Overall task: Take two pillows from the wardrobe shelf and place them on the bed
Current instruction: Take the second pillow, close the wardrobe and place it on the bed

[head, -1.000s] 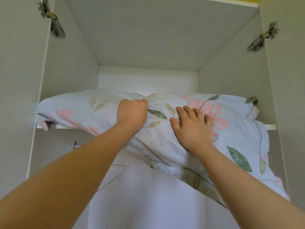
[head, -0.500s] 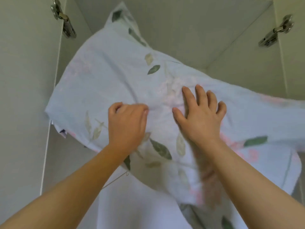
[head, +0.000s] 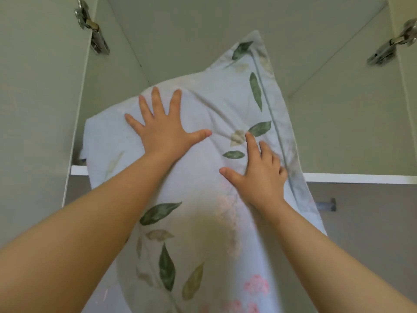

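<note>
Left grip (head: 164, 134) flat on tilted pillow (head: 209, 102)

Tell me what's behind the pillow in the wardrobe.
Around the pillow, the shelf edge and the wardrobe walls show. The shelf space directly behind it is covered, so whether a second pillow lies there cannot be seen.

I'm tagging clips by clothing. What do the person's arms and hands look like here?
No sleeve shows on the left forearm or the right forearm; both are bare to the frame edge. The left hand and the right hand wear no gloves, and no ring, watch or bracelet shows.
</note>
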`<state>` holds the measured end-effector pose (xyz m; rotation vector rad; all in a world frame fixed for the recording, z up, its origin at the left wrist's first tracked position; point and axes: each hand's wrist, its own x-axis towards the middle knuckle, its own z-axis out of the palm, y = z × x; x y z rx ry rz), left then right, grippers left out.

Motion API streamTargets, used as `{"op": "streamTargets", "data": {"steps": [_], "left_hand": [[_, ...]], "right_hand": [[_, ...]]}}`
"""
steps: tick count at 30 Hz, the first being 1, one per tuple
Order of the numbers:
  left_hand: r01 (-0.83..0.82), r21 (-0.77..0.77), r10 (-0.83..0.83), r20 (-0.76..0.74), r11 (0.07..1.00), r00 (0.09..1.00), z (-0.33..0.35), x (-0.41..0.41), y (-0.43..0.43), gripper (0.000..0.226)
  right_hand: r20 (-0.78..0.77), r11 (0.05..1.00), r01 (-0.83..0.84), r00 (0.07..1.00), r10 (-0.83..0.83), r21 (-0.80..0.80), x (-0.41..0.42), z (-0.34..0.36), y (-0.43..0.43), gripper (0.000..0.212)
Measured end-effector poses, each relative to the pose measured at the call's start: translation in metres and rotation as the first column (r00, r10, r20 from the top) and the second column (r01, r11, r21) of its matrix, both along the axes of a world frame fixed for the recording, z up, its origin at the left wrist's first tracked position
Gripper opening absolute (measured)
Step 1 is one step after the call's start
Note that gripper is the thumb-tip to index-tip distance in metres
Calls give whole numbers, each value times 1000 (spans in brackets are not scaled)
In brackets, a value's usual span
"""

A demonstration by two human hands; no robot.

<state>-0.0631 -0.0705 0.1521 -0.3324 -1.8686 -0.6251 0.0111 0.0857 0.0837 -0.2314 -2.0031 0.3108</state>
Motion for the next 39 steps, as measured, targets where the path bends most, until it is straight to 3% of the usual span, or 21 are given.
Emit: {"op": "streamTargets", "data": {"steps": [3,7,10,12,17,19,22,26,30,32,34,36,39], "left_hand": [[-5,14,2,176,1000,984,6,-7,-3,110],[6,44,-16,227,999,974,6,-13,-2,108],[-38,3,37,224,999,974,6,-17,-4,75],[-25,-43,31,142,999,989,2,-18,-4,39],[18,57,-6,-198,998,980,-19,-9,-4,35],[32,92,7,-390,995,921,-31,-10,-6,32],[-5,113,77,-643,994,762,-44,-18,-10,23],[20,97,60,-748,995,661,-54,-28,-14,18],[25,36,13,-782,999,623,-58,-39,-19,21],[45,20,-13,-775,999,632,-59,-43,-20,25],[76,2,-48,-759,997,649,-60,-45,-19,25],[117,-21,-96,-724,993,684,-60,-44,-20,24],[182,-64,-180,-645,981,743,-64,-40,-23,24]], "right_hand": [[10,1000,-24,1000,25,-12,-1,6,2,90],[13,998,-52,999,52,-46,-1,12,1,88],[-12,999,-40,999,40,-37,0,7,-1,88],[-35,999,-32,999,31,-34,1,3,-2,87],[-110,996,-56,993,48,-71,8,6,-11,73],[-187,999,-49,981,46,-12,10,16,-21,67],[-318,995,4,948,27,95,12,38,-37,72],[-311,968,129,949,-58,214,22,68,-44,92],[-144,921,187,979,-146,342,25,92,-44,105],[37,947,101,992,-118,304,24,97,-43,108],[166,982,-66,985,36,176,22,96,-38,108],[173,976,-208,966,193,70,19,89,-35,100],[54,946,-325,945,324,5,13,74,-36,75]]}}
